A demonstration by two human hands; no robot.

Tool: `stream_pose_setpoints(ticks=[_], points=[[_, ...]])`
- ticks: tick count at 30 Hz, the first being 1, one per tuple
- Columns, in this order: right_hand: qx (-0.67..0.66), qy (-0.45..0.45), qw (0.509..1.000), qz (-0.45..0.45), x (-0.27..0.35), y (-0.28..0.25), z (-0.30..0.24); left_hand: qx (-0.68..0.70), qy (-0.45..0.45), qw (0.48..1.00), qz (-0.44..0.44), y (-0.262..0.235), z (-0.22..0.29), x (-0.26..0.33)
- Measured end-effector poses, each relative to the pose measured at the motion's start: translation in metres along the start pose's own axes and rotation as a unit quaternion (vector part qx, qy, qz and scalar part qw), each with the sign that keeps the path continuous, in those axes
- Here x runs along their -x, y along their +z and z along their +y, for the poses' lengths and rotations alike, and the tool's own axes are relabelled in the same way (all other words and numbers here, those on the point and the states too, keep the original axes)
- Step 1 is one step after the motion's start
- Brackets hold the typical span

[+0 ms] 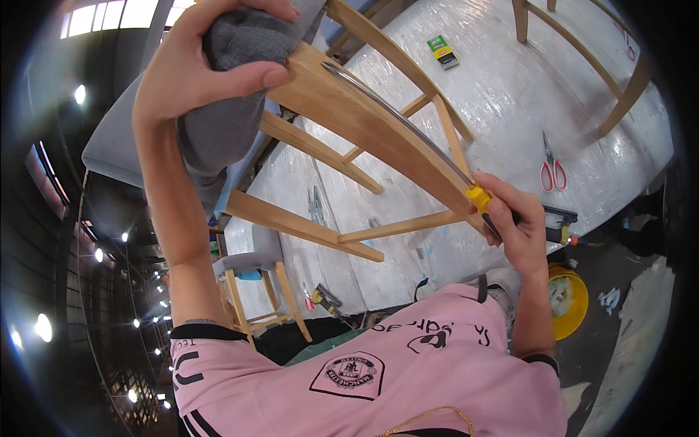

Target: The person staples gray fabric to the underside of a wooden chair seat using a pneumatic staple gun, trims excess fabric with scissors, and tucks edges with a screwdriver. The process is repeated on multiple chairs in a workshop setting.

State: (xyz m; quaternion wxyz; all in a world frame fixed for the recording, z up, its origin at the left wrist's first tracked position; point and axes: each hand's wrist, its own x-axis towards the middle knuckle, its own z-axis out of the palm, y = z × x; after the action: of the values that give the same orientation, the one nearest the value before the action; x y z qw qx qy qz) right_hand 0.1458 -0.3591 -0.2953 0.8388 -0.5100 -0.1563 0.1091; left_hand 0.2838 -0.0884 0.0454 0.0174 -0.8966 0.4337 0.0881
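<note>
My left hand [200, 69] has its grip closed around the grey padded seat [226, 109] of the upturned wooden chair [349, 109] at eleven o'clock, while my right hand [513, 222] at four o'clock clamps the yellow-collared handle of a long screwdriver [408, 127]. Its shaft lies along the chair's frame, tip toward twelve. Beyond, red scissors [552, 171] rest on the plastic-wrapped table [495, 87] at two o'clock.

Single view: head-worn fisheye camera, facing down and forward from above wearer's chest. Pink shirt [378, 371] fills lower edge; forearms enter from below. Left hand [211, 62] close to lens at top, right hand [513, 222] nearer centre right. Wrapped table [510, 95] beyond. Straight edges bow toward rim; dark corners outside lens circle.
</note>
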Motion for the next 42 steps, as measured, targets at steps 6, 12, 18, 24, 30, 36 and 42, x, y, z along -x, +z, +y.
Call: stream_pose_setpoints(ticks=[6,12,18,24,30,36,42], points=[[-0.016,-0.068,0.993,-0.092,-0.040,-0.006,-0.005,0.014,0.009,1.000,0.017,0.001,0.002,0.001],[-0.120,-0.012,0.984,-0.128,-0.052,0.005,0.001,0.052,-0.019,0.998,0.017,0.005,0.009,0.002],[-0.127,0.044,0.985,-0.105,-0.030,0.006,-0.012,0.025,0.002,0.997,-0.071,-0.020,-0.017,-0.002],[-0.072,0.049,0.994,-0.060,-0.003,-0.018,0.001,0.159,-0.037,0.984,0.073,-0.004,-0.046,-0.006],[-0.055,0.021,0.996,-0.069,-0.055,0.009,-0.014,0.161,-0.112,0.973,0.125,-0.006,-0.092,-0.008],[-0.005,-0.048,0.995,-0.084,-0.114,0.033,-0.011,0.164,-0.126,0.968,0.140,-0.004,-0.125,-0.014],[-0.014,-0.063,0.994,-0.089,-0.143,0.043,-0.032,0.180,-0.134,0.965,0.135,-0.011,-0.132,-0.010]])
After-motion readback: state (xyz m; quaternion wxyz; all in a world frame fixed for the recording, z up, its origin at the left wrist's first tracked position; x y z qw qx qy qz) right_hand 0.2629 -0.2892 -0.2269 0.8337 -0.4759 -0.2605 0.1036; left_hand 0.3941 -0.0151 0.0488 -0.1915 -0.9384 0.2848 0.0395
